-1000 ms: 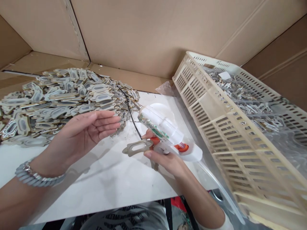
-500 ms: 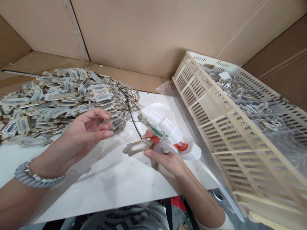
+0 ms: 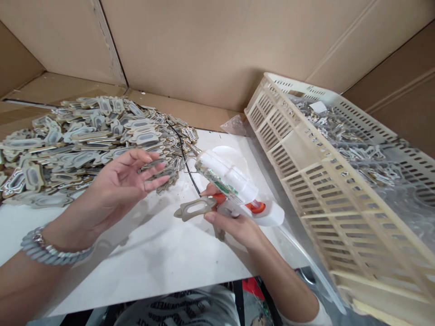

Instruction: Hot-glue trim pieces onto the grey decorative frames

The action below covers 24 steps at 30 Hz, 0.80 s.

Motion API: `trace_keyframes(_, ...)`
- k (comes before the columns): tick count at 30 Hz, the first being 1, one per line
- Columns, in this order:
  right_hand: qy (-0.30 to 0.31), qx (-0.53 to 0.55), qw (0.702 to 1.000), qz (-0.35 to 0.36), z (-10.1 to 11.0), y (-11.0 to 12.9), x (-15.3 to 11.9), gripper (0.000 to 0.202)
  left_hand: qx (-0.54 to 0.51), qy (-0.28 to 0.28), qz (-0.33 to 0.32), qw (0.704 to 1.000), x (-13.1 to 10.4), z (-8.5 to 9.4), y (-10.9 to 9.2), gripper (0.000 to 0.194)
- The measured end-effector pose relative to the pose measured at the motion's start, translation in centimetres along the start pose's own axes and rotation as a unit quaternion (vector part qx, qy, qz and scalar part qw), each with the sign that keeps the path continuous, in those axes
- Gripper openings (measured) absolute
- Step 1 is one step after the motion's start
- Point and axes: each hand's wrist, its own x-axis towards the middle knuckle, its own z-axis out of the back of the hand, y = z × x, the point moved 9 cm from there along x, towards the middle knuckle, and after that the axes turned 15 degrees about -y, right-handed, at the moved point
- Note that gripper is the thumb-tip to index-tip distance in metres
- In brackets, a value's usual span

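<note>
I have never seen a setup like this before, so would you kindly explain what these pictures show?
There is no machine here: a person works with two bare hands, and every picture comes from one camera worn on the head, looking forward and down. The left hand, with a bracelet at the wrist, is open and appears to hold nothing. The right hand holds what looks like a white glue gun, plus a flat, frame-shaped piece. On the white table lies a large pile of similar pieces. To the right, a cream plastic crate contains small parts and clear plastic.
</note>
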Motion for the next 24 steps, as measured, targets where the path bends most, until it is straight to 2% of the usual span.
trace_keyframes(3, 0.01, -0.003, 1.0, -0.015, -0.1, -0.3, -0.1, 0.04, -0.009, 0.021, -0.01, 1.0, -0.1, -0.2, -0.2, 0.037)
trace_keyframes(6, 0.013, -0.004, 1.0, -0.027, -0.1, -0.4, -0.1, 0.039, -0.018, 0.037, -0.004, 0.999, -0.1, -0.3, -0.1, 0.023)
trace_keyframes(8, 0.015, -0.003, 0.999, -0.031, -0.1, -0.4, -0.1, 0.038, -0.038, 0.06, 0.004, 0.997, -0.2, -0.6, -0.1, 0.057)
trace_keyframes(9, 0.015, -0.001, 0.999, -0.03, -0.2, -0.3, -0.1, 0.037, -0.045, 0.063, 0.008, 0.997, -0.3, -0.6, 0.0, 0.068)
trace_keyframes(10, 0.014, 0.002, 1.0, -0.026, -0.2, -0.2, -0.1, 0.037, -0.044, 0.06, 0.011, 0.997, -0.2, -0.6, 0.0, 0.07)
trace_keyframes(11, 0.012, 0.005, 1.0, -0.022, -0.2, -0.1, -0.1, 0.036, -0.041, 0.054, 0.009, 0.998, -0.2, -0.6, 0.0, 0.062)
trace_keyframes(13, 0.004, 0.009, 1.0, -0.013, -0.1, 0.1, 0.0, 0.034, -0.044, 0.056, -0.018, 0.997, -0.2, -0.6, -0.5, 0.022)
trace_keyframes(14, 0.002, 0.009, 1.0, -0.009, 0.0, 0.2, 0.0, 0.035, -0.051, 0.065, -0.034, 0.996, -0.2, -0.7, -0.9, 0.036)
trace_keyframes(15, 0.002, 0.009, 1.0, -0.005, 0.0, 0.2, 0.0, 0.035, -0.053, 0.072, -0.043, 0.995, -0.2, -0.8, -1.1, 0.065)
trace_keyframes(16, 0.003, 0.009, 1.0, -0.001, 0.0, 0.3, 0.0, 0.036, -0.049, 0.072, -0.045, 0.995, -0.1, -0.8, -1.1, 0.081)
trace_keyframes(17, 0.005, 0.01, 1.0, 0.002, -0.1, 0.3, -0.1, 0.037, -0.04, 0.061, -0.037, 0.997, 0.0, -0.6, -0.9, 0.082)
trace_keyframes(20, 0.011, 0.018, 1.0, 0.012, -0.1, 0.3, -0.1, 0.039, -0.011, 0.021, -0.006, 1.0, 0.3, 0.3, -0.4, 0.03)
trace_keyframes(22, 0.017, 0.017, 1.0, 0.015, -0.1, 0.2, -0.1, 0.041, -0.023, 0.032, -0.012, 0.999, 0.3, 0.4, -0.8, 0.058)
trace_keyframes(23, 0.02, 0.016, 1.0, 0.014, -0.2, 0.1, -0.2, 0.042, -0.032, 0.041, -0.02, 0.998, 0.3, 0.3, -1.1, 0.067)
trace_keyframes(24, 0.019, 0.015, 1.0, 0.012, -0.1, 0.0, -0.2, 0.043, -0.034, 0.044, -0.035, 0.998, 0.3, 0.4, -1.5, 0.068)
